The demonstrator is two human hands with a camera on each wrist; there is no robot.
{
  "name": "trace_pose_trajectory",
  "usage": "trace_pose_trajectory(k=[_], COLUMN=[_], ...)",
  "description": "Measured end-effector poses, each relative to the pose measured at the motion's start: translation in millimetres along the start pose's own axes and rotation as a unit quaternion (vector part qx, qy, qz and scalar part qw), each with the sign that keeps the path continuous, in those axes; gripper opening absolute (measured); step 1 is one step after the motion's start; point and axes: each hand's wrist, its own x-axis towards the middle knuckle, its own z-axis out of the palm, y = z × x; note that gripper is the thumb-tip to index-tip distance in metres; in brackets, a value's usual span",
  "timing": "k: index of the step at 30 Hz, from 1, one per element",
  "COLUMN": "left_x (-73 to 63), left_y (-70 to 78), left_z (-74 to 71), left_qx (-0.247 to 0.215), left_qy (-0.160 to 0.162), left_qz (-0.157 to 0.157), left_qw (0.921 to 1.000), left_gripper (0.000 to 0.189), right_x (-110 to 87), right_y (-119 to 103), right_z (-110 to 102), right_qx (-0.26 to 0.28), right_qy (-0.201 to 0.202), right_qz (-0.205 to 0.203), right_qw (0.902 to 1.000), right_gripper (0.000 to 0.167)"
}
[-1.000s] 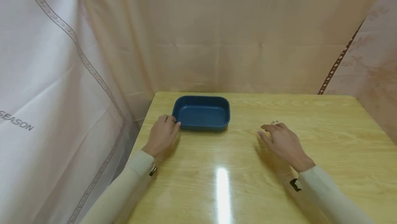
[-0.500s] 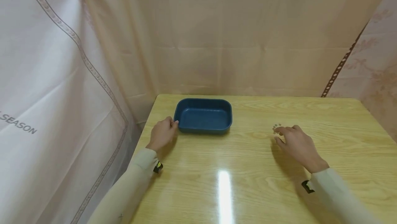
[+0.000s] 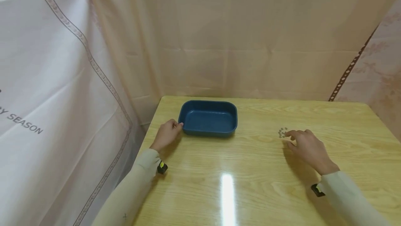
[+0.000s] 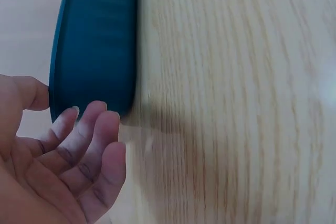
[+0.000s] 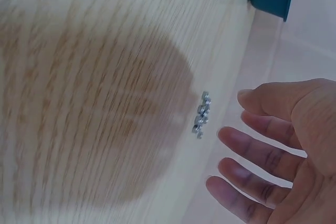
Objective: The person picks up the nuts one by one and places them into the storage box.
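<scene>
Reaching over the right half of the bench (image 3: 257,184), the person's right hand (image 3: 310,149) is holding its fingers spread and gently bent, with a gap showing between thumb and forefinger in the head view. Those fingers are hanging close to a cluster of small metal nuts (image 5: 201,110), which is lying on the bench just beyond the fingertips; the right wrist view is showing hand and nuts apart. Farther over, the left hand (image 3: 166,135) is pinching the rim of a dark blue tray (image 3: 209,119) at its near left corner, the thumb resting at the edge and the other fingers curling loosely by the outer wall. The tray is sitting upright toward the far left of the bench, well apart from the nuts. Pale sleeves (image 3: 125,191) are covering both forearms, and a small black device (image 3: 162,167) is showing under each cuff. Between the arms, a bright streak of light (image 3: 228,198) is shining on the bench. Behind the far edge, a beige cloth (image 3: 219,38) is hanging; a white cloth (image 3: 47,62) printed with grey letters is draping down the left side, and a flowered cloth (image 3: 388,73) is hanging at the right.
</scene>
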Motion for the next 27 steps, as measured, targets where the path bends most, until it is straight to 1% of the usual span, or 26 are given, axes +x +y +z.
trace_pose_trajectory(k=[5,9,13,19,24,27], left_x=[2.6,2.8,2.0,-0.6,0.0,0.7], left_y=[-0.5,0.5,0.6,-0.1,-6.2,-9.3], left_z=[0.2,0.9,1.1,1.5,1.4,0.2], left_qx=[-0.055,-0.072,-0.058,-0.032,-0.03,-0.045], left_qy=[-0.022,-0.029,-0.022,-0.006,-0.008,-0.014], left_qz=[-0.024,-0.038,-0.035,-0.014,-0.009,-0.007], left_qw=[0.9979,0.9963,0.9974,0.9994,0.9995,0.9989], left_gripper=[0.029,0.028,0.028,0.035,0.04,0.039], right_x=[0.2,2.6,5.2,10.6,13.6,14.7], right_y=[10.2,19.8,26.1,30.5,34.5,36.7], right_z=[0.0,1.2,1.2,-0.4,2.6,4.6], right_qx=[-0.003,-0.003,0.001,0.008,0.01,0.008], right_qy=[0.007,0.001,-0.013,-0.035,-0.046,-0.052], right_qz=[-0.006,-0.006,-0.008,-0.011,-0.003,-0.001], right_qw=[0.9999,1.0,0.9999,0.9993,0.9989,0.9986], right_gripper=[0.028,0.027,0.027,0.024,0.022,0.021])
